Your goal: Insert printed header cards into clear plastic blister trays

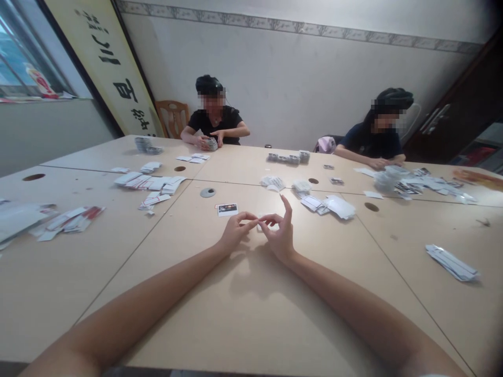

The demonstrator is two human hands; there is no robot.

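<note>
Pale piece (259, 228), stage: one small item is being handled at the meeting fingertips; the work is judged to be partway through a batch, though finished pieces cannot be counted.
Tabletop (243, 324): it is spread beneath and all around the grip.
Co-workers: one co-worker (216, 125) is seated beyond the grip to the left, with a stack (212, 144) between the hands; another co-worker (371, 139) is seated beyond to the right.
White packets (147, 181): a loose spread is left beyond and left of the grip, judged not yet sorted.
Dark stacks (288, 158): neat rows are set well beyond the grip, slightly right, and can be judged as done.
Clear packets (341, 207): they are heaped beyond and right of the grip.
Hands: the left hand (238, 230) and right hand (281, 235) are brought tip to tip; the pale piece appears to be pinched by both, while one right finger is raised.
Printed card (228, 210): it is laid flat just beyond and left of the grip.
Pale piece, axis: its length appears to be turned crosswise, from hand to hand; which end is its front cannot be told.
</note>
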